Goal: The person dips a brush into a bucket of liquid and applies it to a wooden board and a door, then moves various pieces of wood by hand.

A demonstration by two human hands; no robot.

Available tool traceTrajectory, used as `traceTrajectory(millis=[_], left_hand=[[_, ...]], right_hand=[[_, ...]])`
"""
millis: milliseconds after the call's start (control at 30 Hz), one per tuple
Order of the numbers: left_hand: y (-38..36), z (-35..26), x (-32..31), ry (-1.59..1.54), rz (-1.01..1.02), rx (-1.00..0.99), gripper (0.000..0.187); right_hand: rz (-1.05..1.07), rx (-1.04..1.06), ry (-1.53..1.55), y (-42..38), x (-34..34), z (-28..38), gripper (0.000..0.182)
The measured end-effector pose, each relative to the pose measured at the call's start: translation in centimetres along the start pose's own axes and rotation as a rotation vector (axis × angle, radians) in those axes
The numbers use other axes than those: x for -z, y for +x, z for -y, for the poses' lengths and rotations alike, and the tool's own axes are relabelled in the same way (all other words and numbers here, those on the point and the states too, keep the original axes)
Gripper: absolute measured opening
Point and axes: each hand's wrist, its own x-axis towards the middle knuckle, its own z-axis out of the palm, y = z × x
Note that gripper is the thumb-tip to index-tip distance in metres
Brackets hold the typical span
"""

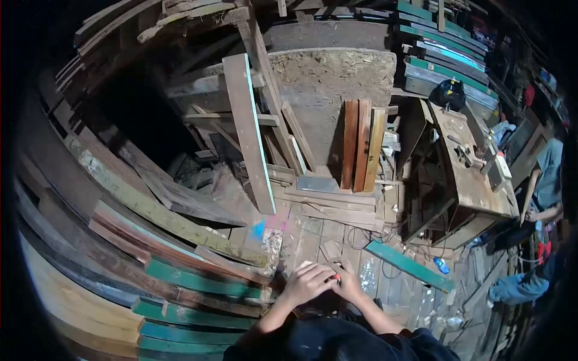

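My left hand [307,283] and my right hand [347,283] meet in front of my body at the bottom middle. The left fingers curl over toward the right hand. The right hand is closed around something mostly hidden; a small orange-red bit [336,277] shows between the hands. What it belongs to is too small to tell. Below the hands lie floorboards [328,231]. To the right of my hands, a green board [409,265] lies on the floor with a dark cable near its left end.
Stacked boards [198,277] curve along the left. A long plank [248,132] leans upright ahead, and reddish boards [363,147] stand against the back panel [331,78]. A wooden workbench [481,180] holds tools. Another person [546,174] sits at the far right. A blue bottle [441,265] lies nearby.
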Motion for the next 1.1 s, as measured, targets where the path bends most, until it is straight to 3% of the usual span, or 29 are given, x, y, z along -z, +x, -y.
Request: traceTrajectory(millis=[67, 133, 267, 333, 400, 467, 567, 633, 667, 733, 767, 800, 900, 933, 967, 1000, 1033, 1067, 1100], left_hand=[[1.2, 0.2, 0.7, 0.134, -0.025, 0.016, 0.022], [1.7, 0.4, 1.4, 0.111, -0.016, 0.234, 0.022], [0.0, 1.1, 2.2, 0.249, -0.014, 0.443, 0.02], [-3.6, 2.0, 2.2, 0.165, -0.122, 0.602, 0.018], [-11.8, 3.6, -0.1, 0.113, -0.203, 0.882, 0.017], [-13.6, -0.3, 2.7, 0.089, -0.39, 1.016, 0.014], [-25.7, -1.5, -0.9, -0.169, -1.017, 1.29, 0.015], [-29.5, -4.5, -1.8, -0.282, -1.488, 1.456, 0.017], [-37.3, -4.6, -5.8, -0.297, -1.639, 1.399, 0.019], [-37.3, -7.3, -7.4, -0.273, -1.805, 1.354, 0.022], [-38.5, -7.7, -8.6, -0.25, -1.855, 1.356, 0.028], [-38.8, -8.0, -9.3, -0.292, -1.928, 1.522, 0.029], [-42.8, -6.7, -13.7, -0.389, -2.047, 1.507, 0.032], [-43.3, -5.8, -15.0, -0.369, -2.153, 1.54, 0.029], [-45.4, -4.9, -17.3, -0.398, -2.152, 1.476, 0.026], [-47.3, -4.5, -18.9, -0.42, -2.149, 1.412, 0.024], [-47.1, -4.0, -19.2, -0.419, -2.187, 1.552, 0.023], [-46.7, -3.2, -19.2, -0.405, -2.275, 1.649, 0.036], [-46.7, -2.6, -18.5, -0.243, -2.153, 1.943, 0.042]], right_hand=[[0.04, 0.113, 0.007, 2.2, 1.9, 0.2, 0.053], [0.066, 0.181, -0.048, 3.9, 3.1, -0.6, 0.054], [0.117, 0.308, -0.205, 7.2, 4.3, -5.0, 0.048], [0.183, 0.3, -0.17, 8.8, 4.9, -6.7, 0.043], [0.309, 0.201, -0.045, 10.8, 7.2, -3.9, 0.041], [0.353, 0.227, -0.084, 12.0, 7.4, -3.4, 0.036], [0.543, 0.218, -0.112, 13.3, 5.3, -5.5, 0.035], [0.696, 0.139, -0.097, 13.3, 3.8, -8.2, 0.037], [0.741, 0.206, -0.152, 13.2, 3.2, -9.7, 0.037], [0.984, -0.018, -0.172, 13.6, 2.8, -10.6, 0.036], [1.044, 0.022, -0.087, 13.7, 2.4, -13.7, 0.034], [1.053, -0.113, -0.052, 13.9, 2.4, -14.4, 0.033], [0.882, -0.19, 0.114, 14.1, 2.1, -21.4, 0.03], [0.833, -0.215, -0.037, 14.0, 3.0, -25.2, 0.031], [0.715, -0.057, -0.215, 12.8, 4.5, -25.8, 0.031], [0.716, -0.175, -0.204, 11.7, 6.0, -35.1, 0.03], [0.592, -0.323, -0.151, 9.0, 8.5, -39.8, 0.025], [0.794, -0.481, 0.089, 7.6, 11.1, -42.3, 0.02], [0.65, -0.6, 0.03, 4.2, 13.7, -42.9, 0.015]])
